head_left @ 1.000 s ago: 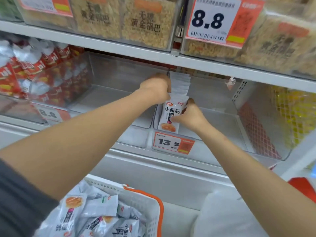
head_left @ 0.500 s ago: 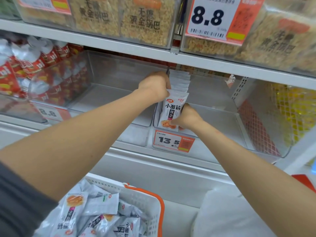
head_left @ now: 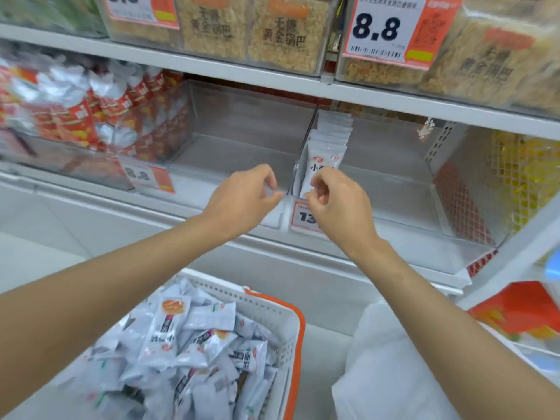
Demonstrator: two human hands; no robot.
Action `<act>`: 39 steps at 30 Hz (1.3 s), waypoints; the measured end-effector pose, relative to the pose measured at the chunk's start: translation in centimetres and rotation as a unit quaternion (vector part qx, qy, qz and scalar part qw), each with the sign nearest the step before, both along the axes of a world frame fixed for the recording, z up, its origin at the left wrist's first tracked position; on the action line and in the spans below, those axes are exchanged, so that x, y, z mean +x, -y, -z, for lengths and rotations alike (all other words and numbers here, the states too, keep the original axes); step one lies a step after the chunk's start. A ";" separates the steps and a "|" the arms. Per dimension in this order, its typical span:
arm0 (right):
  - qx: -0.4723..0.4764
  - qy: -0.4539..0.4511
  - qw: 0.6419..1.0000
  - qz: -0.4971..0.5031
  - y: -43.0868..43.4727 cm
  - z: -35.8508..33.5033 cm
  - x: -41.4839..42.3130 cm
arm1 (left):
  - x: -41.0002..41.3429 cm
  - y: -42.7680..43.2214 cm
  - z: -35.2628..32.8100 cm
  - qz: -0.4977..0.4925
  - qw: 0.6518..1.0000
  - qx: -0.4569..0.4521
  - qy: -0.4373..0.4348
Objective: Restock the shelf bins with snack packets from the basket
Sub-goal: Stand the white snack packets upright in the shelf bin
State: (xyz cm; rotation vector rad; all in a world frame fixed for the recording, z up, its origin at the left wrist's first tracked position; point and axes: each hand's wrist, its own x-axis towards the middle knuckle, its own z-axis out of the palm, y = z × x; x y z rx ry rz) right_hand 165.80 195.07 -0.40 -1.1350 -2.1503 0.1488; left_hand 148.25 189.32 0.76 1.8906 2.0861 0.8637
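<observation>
- Now the left hand (head_left: 242, 203) and right hand (head_left: 342, 207) are drawn back from the bin (head_left: 391, 177), fingers loosely curled, holding nothing.
- The packet row (head_left: 328, 147) stands unsupported; the next load likely comes from the basket (head_left: 272, 301).

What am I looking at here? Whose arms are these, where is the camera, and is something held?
There is no machine: a person wears one camera on the head, looking forward and down at a shop shelf. The bare arms are theirs. The left hand holds nothing, fingers loosely curled. The right hand is curled before a row of white packets standing in a clear bin; whether it touches them is unclear. Below, a white basket holds more packets.
</observation>
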 end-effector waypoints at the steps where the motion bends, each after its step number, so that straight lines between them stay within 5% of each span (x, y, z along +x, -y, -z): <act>1: -0.001 -0.008 1.000 -0.027 1.2 0.8 -0.4 | -0.3 1.5 0.7 0.000 1.000 -0.025 0.001; 6: -0.153 0.078 0.976 -0.134 4.9 7.9 -2.4 | -2.1 7.6 5.6 0.018 0.983 -0.176 -0.044; 13: -0.360 0.416 0.811 -0.201 7.6 19.0 -3.2 | -4.0 10.6 12.4 0.062 0.913 -0.373 -0.154; 18: -0.477 0.457 0.736 -0.148 10.0 24.8 -4.1 | -4.0 10.4 13.4 0.091 0.876 -0.431 -0.196; 28: -0.684 0.054 0.718 0.118 11.1 29.8 -5.0 | -3.6 10.4 14.0 0.107 0.872 -0.435 -0.195; 31: -0.638 0.114 0.760 0.050 9.8 28.1 -5.3 | -3.5 10.4 13.7 0.106 0.870 -0.444 -0.188; 35: -0.452 0.304 0.835 -0.081 7.9 20.8 -6.0 | -4.0 9.9 13.4 0.094 0.881 -0.433 -0.166; 39: -0.358 0.299 0.870 -0.160 6.5 11.6 -4.5 | -3.8 9.0 12.7 0.090 0.914 -0.384 -0.100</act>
